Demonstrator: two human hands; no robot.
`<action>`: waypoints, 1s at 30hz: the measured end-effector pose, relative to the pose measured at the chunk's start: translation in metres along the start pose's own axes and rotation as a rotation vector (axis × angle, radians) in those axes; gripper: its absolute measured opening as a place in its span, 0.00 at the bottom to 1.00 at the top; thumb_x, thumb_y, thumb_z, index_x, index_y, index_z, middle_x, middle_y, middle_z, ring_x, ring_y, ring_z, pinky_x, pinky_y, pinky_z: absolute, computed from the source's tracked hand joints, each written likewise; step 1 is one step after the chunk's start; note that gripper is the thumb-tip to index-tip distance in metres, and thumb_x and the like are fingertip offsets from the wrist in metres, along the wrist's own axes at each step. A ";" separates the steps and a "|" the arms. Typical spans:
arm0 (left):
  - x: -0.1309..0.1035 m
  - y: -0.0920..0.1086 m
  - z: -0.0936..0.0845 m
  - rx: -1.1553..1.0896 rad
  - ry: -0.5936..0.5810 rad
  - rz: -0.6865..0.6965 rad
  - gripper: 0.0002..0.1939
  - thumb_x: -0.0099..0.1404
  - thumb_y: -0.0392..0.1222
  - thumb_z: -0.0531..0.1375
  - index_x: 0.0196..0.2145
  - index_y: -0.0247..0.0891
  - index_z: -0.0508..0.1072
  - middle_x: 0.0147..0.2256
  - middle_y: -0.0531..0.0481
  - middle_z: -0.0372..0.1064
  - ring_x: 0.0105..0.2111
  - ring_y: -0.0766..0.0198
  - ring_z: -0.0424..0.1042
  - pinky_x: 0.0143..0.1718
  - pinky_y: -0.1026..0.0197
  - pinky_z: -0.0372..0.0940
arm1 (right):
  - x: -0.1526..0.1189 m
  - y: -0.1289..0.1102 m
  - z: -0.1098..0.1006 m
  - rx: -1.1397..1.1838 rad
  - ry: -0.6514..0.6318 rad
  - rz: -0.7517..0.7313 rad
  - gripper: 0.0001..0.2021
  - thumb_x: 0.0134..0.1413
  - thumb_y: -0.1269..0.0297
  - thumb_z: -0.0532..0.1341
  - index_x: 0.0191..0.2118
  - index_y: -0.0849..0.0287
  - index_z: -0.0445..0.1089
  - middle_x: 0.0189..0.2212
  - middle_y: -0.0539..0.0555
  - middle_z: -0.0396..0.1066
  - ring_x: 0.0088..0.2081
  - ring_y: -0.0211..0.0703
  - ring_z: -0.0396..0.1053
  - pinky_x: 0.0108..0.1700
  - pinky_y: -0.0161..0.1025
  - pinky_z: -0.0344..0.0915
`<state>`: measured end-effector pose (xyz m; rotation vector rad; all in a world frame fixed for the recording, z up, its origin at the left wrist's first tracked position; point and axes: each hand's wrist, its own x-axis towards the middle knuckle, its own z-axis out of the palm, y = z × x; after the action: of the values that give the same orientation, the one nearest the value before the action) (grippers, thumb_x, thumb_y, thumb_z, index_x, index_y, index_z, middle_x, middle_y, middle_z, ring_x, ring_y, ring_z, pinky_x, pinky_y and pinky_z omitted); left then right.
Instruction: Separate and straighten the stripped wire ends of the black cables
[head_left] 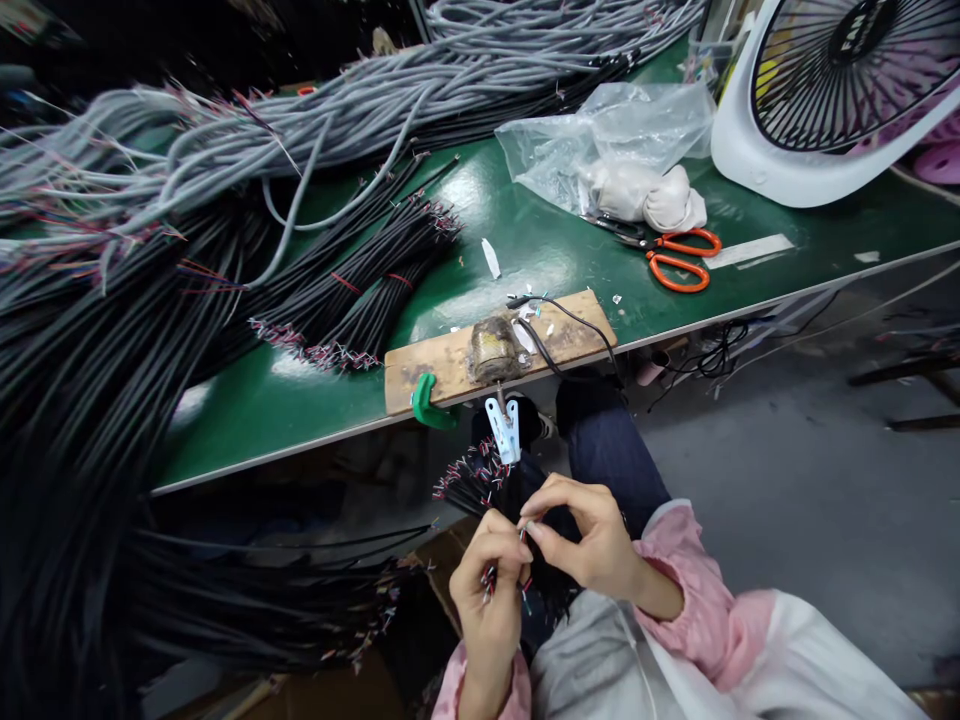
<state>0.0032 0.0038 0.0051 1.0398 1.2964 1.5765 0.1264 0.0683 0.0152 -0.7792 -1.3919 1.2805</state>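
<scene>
My left hand [491, 580] is closed round thin red, white and black wire ends just below the table's front edge. Beside it, fingertips nearly touching, my right hand [589, 535] pinches the tip of the same wires. A bunch of black cables [469, 480] with stripped coloured ends hangs behind my left hand. Above the hands, a light blue clip [504, 430] hangs from a metal rod on a small round motor-like device [493, 350]. That device sits on a wooden board [439, 372], with a green clamp [431, 402] at the board's front edge.
Bundled black cables [375, 290] and long grey cables [337, 110] cover the green table [465, 290] at left and back. Orange-handled scissors [682, 262], a plastic bag [570, 145] and a white fan [802, 170] are at the right. More black cables [262, 610] lie lower left.
</scene>
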 end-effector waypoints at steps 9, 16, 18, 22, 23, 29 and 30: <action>0.002 0.001 0.004 -0.001 0.025 -0.041 0.11 0.70 0.38 0.63 0.28 0.39 0.75 0.25 0.56 0.61 0.22 0.70 0.60 0.22 0.66 0.52 | 0.000 0.002 0.000 0.025 -0.008 0.016 0.07 0.55 0.74 0.63 0.37 0.59 0.76 0.29 0.54 0.76 0.31 0.42 0.73 0.35 0.38 0.70; 0.004 -0.003 0.003 -0.012 0.009 -0.041 0.10 0.70 0.40 0.63 0.28 0.40 0.76 0.25 0.56 0.62 0.20 0.71 0.58 0.21 0.66 0.52 | 0.001 0.004 0.000 0.024 0.006 0.000 0.06 0.55 0.72 0.63 0.36 0.58 0.76 0.29 0.54 0.76 0.30 0.42 0.72 0.34 0.39 0.68; 0.005 -0.004 0.003 -0.012 0.003 -0.041 0.10 0.69 0.40 0.63 0.29 0.40 0.77 0.25 0.56 0.63 0.20 0.71 0.59 0.21 0.66 0.52 | 0.002 0.003 0.001 0.013 0.016 -0.016 0.06 0.55 0.73 0.62 0.35 0.57 0.76 0.28 0.53 0.76 0.30 0.43 0.71 0.34 0.40 0.68; 0.005 -0.003 0.004 -0.009 0.002 -0.069 0.08 0.69 0.40 0.64 0.30 0.40 0.78 0.26 0.56 0.64 0.19 0.71 0.59 0.20 0.66 0.51 | 0.003 0.003 0.001 -0.003 0.031 -0.040 0.08 0.54 0.75 0.61 0.34 0.57 0.75 0.27 0.52 0.75 0.30 0.42 0.70 0.33 0.39 0.67; 0.005 -0.002 0.005 -0.012 0.004 -0.078 0.08 0.69 0.40 0.64 0.31 0.40 0.78 0.26 0.56 0.64 0.19 0.72 0.59 0.20 0.67 0.51 | 0.003 0.003 0.001 -0.004 0.033 -0.038 0.08 0.53 0.76 0.61 0.34 0.57 0.75 0.27 0.52 0.75 0.30 0.42 0.70 0.33 0.39 0.66; 0.004 0.005 0.008 -0.041 0.024 -0.129 0.08 0.68 0.40 0.65 0.30 0.40 0.77 0.26 0.57 0.62 0.19 0.73 0.58 0.20 0.68 0.49 | 0.002 0.005 0.003 0.006 0.049 -0.039 0.08 0.50 0.76 0.60 0.32 0.57 0.74 0.26 0.52 0.74 0.29 0.42 0.69 0.32 0.39 0.65; 0.004 0.005 0.008 -0.049 0.019 -0.132 0.08 0.68 0.40 0.65 0.30 0.40 0.77 0.26 0.57 0.62 0.19 0.74 0.58 0.19 0.68 0.49 | 0.001 0.006 0.004 0.003 0.055 -0.039 0.08 0.50 0.76 0.60 0.32 0.57 0.74 0.26 0.51 0.73 0.29 0.42 0.68 0.32 0.39 0.65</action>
<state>0.0088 0.0095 0.0117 0.8925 1.3053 1.5141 0.1210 0.0694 0.0103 -0.7761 -1.3544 1.2222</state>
